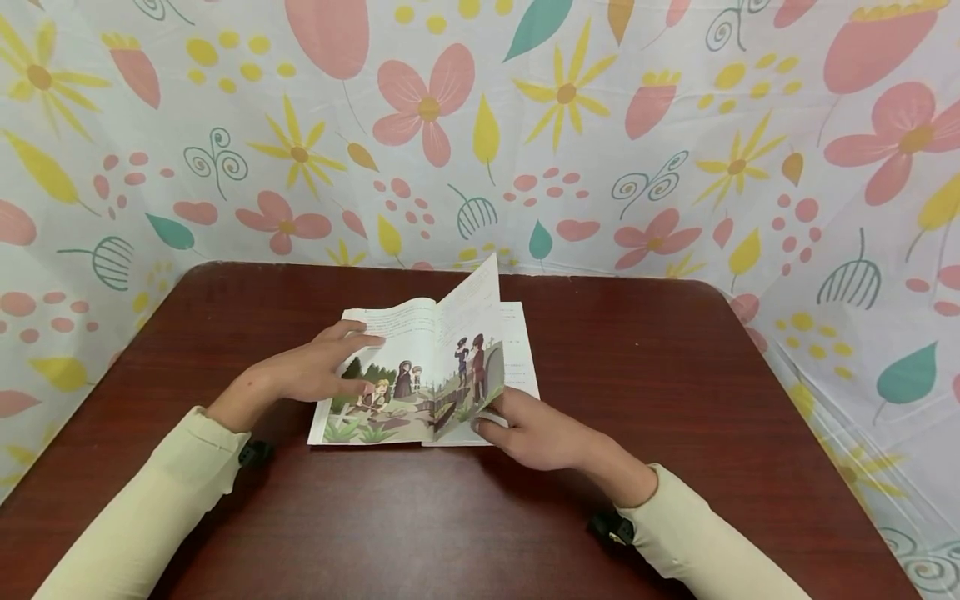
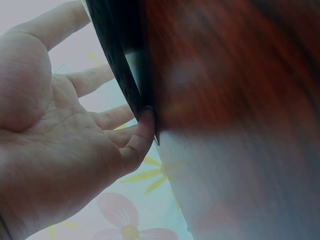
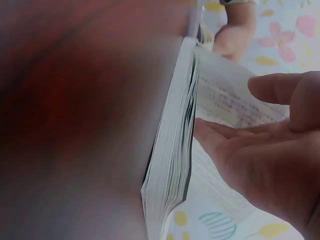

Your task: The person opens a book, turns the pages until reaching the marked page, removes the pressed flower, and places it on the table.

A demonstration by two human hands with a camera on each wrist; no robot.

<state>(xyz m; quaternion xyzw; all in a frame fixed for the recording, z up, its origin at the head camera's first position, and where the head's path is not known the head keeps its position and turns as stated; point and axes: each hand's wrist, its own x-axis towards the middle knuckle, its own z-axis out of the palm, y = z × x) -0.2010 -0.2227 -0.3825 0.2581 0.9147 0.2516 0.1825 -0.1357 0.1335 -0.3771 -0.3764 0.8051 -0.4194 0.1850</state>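
A thick illustrated book (image 1: 405, 333) lies spread on the brown table. One page (image 1: 472, 304) on its right side stands partly lifted, its lower corner bent. My left hand (image 1: 318, 367) rests over the left-hand page with fingers spread; in the left wrist view the left hand (image 2: 65, 125) shows its little finger at the book's dark cover edge. My right hand (image 1: 536, 429) is at the lower corner of the raised page. In the right wrist view the right hand (image 3: 270, 155) has fairly straight fingers against the pages and the thumb apart from them.
The dark wooden table (image 1: 360, 525) reaches to a white cloth (image 1: 555, 208) printed with flowers and leaves, which hangs behind it and at both sides. Light sleeves cover both forearms, and a small black device (image 1: 613, 527) sits beneath the right wrist.
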